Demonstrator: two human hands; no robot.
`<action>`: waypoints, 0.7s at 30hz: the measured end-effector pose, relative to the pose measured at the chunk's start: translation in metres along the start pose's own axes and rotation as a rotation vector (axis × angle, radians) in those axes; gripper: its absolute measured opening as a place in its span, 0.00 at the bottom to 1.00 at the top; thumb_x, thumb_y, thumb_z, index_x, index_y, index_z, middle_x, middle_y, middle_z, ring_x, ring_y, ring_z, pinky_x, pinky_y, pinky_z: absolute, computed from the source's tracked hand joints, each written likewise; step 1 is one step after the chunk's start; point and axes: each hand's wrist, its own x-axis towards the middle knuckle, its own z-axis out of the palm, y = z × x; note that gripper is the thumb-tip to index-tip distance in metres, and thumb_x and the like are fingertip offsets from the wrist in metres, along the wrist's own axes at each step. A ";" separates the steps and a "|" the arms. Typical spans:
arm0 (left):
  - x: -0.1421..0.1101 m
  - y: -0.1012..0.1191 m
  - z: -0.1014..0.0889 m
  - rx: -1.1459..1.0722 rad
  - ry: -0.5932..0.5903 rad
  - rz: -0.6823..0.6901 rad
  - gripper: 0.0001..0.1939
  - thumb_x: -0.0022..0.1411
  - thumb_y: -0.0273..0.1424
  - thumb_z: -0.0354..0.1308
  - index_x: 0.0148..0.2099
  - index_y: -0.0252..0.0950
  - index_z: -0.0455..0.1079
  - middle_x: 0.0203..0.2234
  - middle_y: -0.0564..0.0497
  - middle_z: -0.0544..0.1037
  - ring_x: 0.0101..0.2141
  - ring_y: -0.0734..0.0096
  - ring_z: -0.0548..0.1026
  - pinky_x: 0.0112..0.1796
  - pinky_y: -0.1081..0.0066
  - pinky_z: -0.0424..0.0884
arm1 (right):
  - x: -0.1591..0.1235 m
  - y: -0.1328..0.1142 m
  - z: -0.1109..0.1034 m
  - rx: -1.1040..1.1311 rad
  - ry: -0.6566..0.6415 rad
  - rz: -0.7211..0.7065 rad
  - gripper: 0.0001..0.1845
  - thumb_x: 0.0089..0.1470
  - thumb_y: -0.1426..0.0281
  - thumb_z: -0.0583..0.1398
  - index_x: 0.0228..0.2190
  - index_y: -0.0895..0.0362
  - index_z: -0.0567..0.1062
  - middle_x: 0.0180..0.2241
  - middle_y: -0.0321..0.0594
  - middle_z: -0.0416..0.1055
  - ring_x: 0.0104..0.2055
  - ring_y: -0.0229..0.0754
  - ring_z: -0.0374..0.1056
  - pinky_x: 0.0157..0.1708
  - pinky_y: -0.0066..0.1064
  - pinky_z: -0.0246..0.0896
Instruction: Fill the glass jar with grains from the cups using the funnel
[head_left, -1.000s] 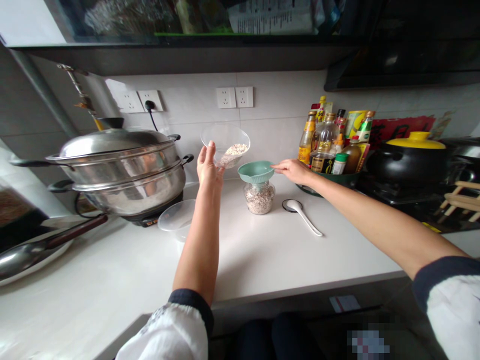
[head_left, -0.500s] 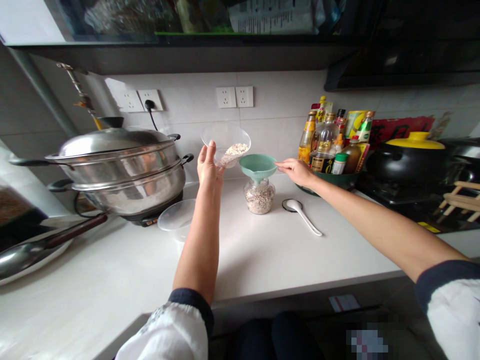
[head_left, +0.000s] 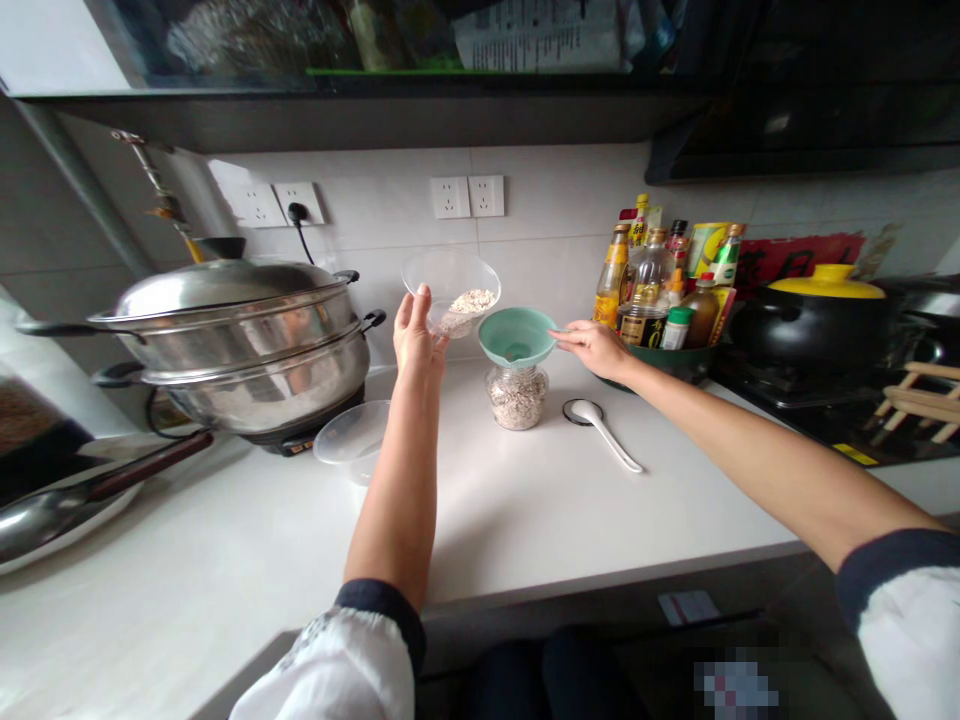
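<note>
Two hands at work, both of them grasping: my left hand (head_left: 420, 335) has one clear bowl (head_left: 450, 268), tilted, with a single heap of flakes (head_left: 474, 300) inside, and my right hand (head_left: 594, 345) pinches one green funnel (head_left: 517, 335) by its edge. That funnel leans towards me over one glass jar (head_left: 517, 398) of flakes, which stands nearer the back edge of the worktop (head_left: 517, 520) than the front.

Just right of the jar, one white spoon (head_left: 616, 446) rests its head on one black-rimmed disc (head_left: 576, 411), handle slanting to the front edge. Left of my forearm sits one more bowl, the second bowl (head_left: 349, 437), beside a steamer (head_left: 247, 345) of two tiers under one lid. Over by the back edge, right, one tub (head_left: 670, 368) holds bottles too crowded to count.
</note>
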 end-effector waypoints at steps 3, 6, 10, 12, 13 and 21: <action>-0.001 0.002 0.001 -0.059 0.041 -0.124 0.28 0.58 0.46 0.56 0.60 0.49 0.59 0.52 0.47 0.70 0.49 0.60 0.72 0.48 0.57 0.70 | 0.000 0.001 -0.001 0.006 0.016 0.005 0.15 0.56 0.68 0.58 0.46 0.49 0.76 0.42 0.41 0.75 0.41 0.43 0.70 0.42 0.33 0.64; -0.003 0.006 0.003 -0.040 0.034 -0.130 0.29 0.58 0.46 0.56 0.60 0.49 0.59 0.51 0.47 0.70 0.48 0.61 0.73 0.47 0.59 0.70 | 0.000 -0.001 -0.001 0.018 -0.001 0.021 0.15 0.56 0.68 0.58 0.46 0.49 0.76 0.42 0.41 0.75 0.41 0.43 0.71 0.42 0.32 0.64; -0.006 0.010 0.005 -0.030 0.046 -0.144 0.30 0.58 0.45 0.57 0.61 0.48 0.58 0.52 0.45 0.70 0.47 0.61 0.73 0.46 0.60 0.71 | -0.001 -0.002 0.001 0.028 -0.011 0.043 0.15 0.57 0.67 0.58 0.46 0.49 0.76 0.42 0.41 0.75 0.42 0.42 0.70 0.43 0.32 0.64; -0.008 0.012 0.006 -0.035 0.062 -0.162 0.30 0.58 0.44 0.58 0.61 0.48 0.58 0.52 0.46 0.70 0.47 0.61 0.73 0.45 0.61 0.71 | -0.002 -0.001 0.003 0.038 -0.012 0.058 0.16 0.57 0.68 0.58 0.47 0.49 0.76 0.41 0.40 0.75 0.41 0.42 0.71 0.42 0.32 0.64; -0.009 0.013 0.007 -0.040 0.066 -0.172 0.30 0.57 0.44 0.58 0.61 0.48 0.58 0.52 0.46 0.70 0.47 0.61 0.73 0.45 0.61 0.71 | -0.003 -0.001 0.004 0.043 -0.015 0.064 0.15 0.57 0.68 0.58 0.46 0.49 0.76 0.40 0.40 0.76 0.41 0.42 0.71 0.42 0.31 0.64; -0.015 0.020 0.007 -0.002 0.014 -0.159 0.33 0.58 0.43 0.58 0.63 0.48 0.56 0.54 0.46 0.69 0.50 0.60 0.71 0.45 0.63 0.71 | 0.000 0.001 0.003 0.059 -0.049 0.069 0.15 0.57 0.68 0.57 0.46 0.49 0.76 0.40 0.39 0.76 0.40 0.41 0.71 0.42 0.30 0.64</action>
